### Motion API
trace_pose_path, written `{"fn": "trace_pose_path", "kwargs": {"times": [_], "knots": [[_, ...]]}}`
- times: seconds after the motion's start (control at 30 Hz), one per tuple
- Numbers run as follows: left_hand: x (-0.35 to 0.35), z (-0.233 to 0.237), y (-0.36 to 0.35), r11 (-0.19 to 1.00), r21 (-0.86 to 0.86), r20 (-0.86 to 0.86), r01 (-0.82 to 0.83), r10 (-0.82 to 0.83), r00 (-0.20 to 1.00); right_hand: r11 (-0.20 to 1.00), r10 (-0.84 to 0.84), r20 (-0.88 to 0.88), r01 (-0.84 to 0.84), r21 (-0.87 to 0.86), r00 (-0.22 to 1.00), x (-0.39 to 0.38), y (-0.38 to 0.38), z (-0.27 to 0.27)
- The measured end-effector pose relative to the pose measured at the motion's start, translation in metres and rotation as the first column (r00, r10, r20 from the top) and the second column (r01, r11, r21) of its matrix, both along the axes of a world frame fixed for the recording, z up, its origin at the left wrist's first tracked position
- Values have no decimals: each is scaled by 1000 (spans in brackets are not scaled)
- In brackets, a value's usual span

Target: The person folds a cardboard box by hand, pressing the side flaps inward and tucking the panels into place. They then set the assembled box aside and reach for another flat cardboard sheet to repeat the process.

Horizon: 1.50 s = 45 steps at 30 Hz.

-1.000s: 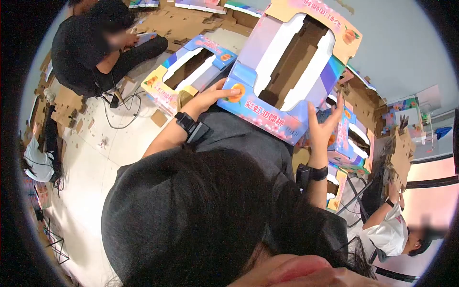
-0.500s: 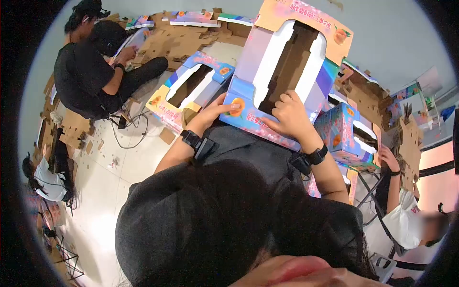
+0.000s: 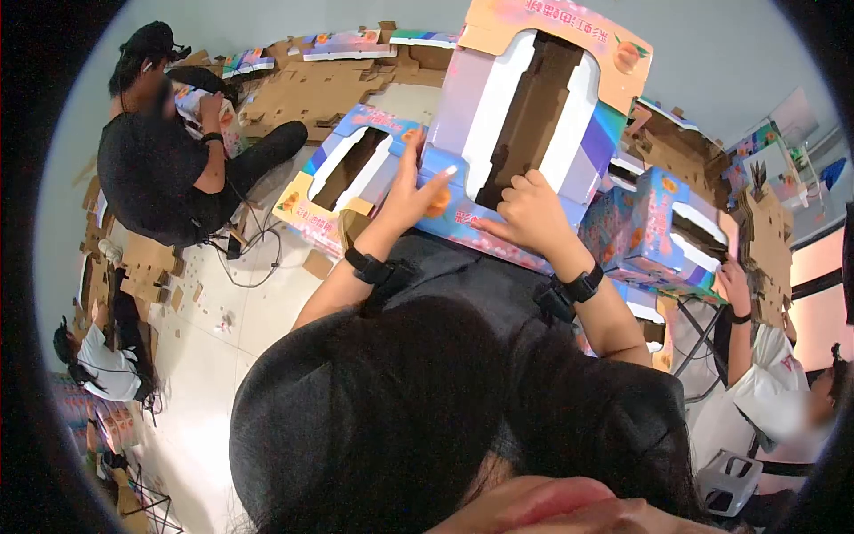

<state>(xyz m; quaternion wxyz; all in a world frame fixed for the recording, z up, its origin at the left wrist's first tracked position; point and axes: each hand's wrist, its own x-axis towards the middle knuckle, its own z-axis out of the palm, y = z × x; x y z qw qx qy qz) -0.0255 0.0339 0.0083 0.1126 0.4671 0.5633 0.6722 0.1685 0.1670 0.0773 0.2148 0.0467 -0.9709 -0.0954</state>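
Note:
A large colourful printed cardboard box (image 3: 449,125) with a long cut-out window stands tilted in front of my lap, its brown inside showing. My left hand (image 3: 414,191) holds its lower left corner, thumb on the printed face and fingers along the side. At the window's near end, my right hand (image 3: 534,214) has its fingers curled over the edge, with the thumb lying on the lower panel. The fingertips inside the window are hidden. Just left of my left hand is a second printed box (image 3: 311,214) with a similar opening.
Another printed box (image 3: 654,240) stands at the right, touched by a co-worker's hand (image 3: 737,287). A person in black (image 3: 151,160) sits at the left handling a printed piece. Flattened cardboard (image 3: 307,89) lies at the back, and a cable (image 3: 267,258) runs over the floor.
My left hand has shifted up the box's corner, its index finger now raised along the side. The right hand keeps its place. At the right, the co-worker's box has turned slightly.

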Motion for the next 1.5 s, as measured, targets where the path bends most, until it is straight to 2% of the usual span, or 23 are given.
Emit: {"fn": "trace_pose_path", "kwargs": {"times": [0.07,0.17,0.27,0.3,0.4,0.63,0.83,1.13,1.33,1.5], "knots": [[9,27,0,977,-32,-278,-211,194,941,1000,-13,4,13,6,1000,0,-2,2],[21,55,4,958,79,-542,-277,274,794,998,-57,51,56,12,997,0,-3,1],[37,65,11,913,41,-737,-406,302,605,995,-91,73,87,58,993,-1,-2,-3],[41,63,15,919,3,-737,-394,269,620,995,-87,62,84,48,994,0,-2,-3],[54,63,21,857,-99,-793,-505,239,561,998,-70,21,69,10,997,1,-4,-4],[45,50,34,894,-13,-772,-449,276,572,998,-55,-31,54,-31,998,2,3,-6],[42,47,35,896,5,-824,-445,256,506,998,-65,-28,65,-24,997,2,4,-8],[42,41,35,870,0,-837,-492,269,476,995,-83,-39,81,-51,996,-1,0,-7],[42,42,26,880,65,-827,-470,312,468,994,-111,-36,110,-23,993,-1,-7,-10],[38,40,23,903,99,-809,-418,317,495,994,-113,-138,114,-4,984,0,-12,-16]]}}
